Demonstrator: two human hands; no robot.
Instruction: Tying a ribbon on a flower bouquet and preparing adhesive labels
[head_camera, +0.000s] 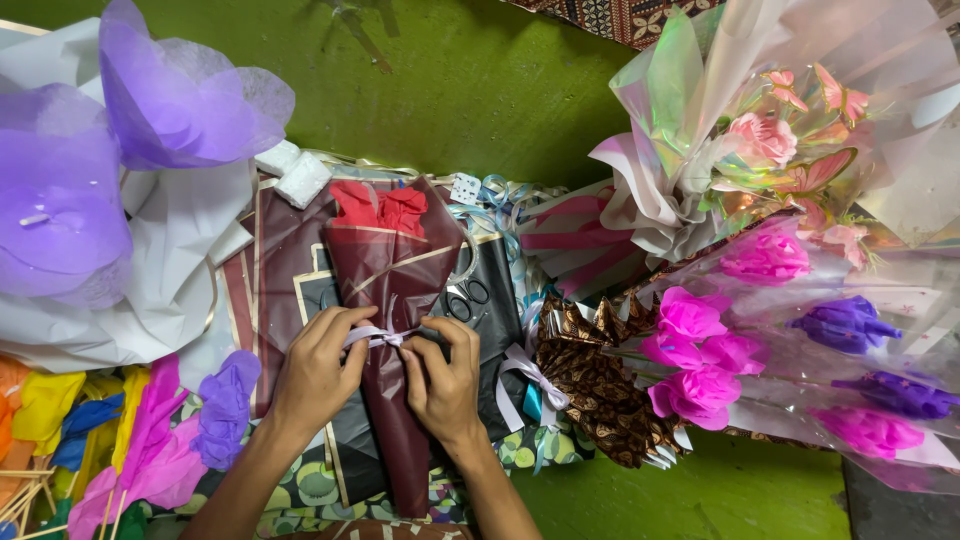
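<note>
Your left hand (318, 368) and right hand (443, 380) meet at the waist of a small bouquet (392, 300) wrapped in dark maroon paper, which lies lengthwise in front of you with its red flower (380, 208) pointing away. The fingers of both hands are pinched narrow on a pale lilac ribbon (378, 337), one end in each, drawn across the wrap where it narrows, apparently so the paper stays gathered. Your palms rest on the wrap and pin it flat. Scissors (466, 292) lie just right of the bouquet on black paper. Finished pink and purple bouquets (760, 330) in clear sleeves lie farther right, purple tissue flowers (150, 90) to the upper left, and coloured paper flowers on sticks (110, 430) to the lower left, all on a green floor (480, 90).
</note>
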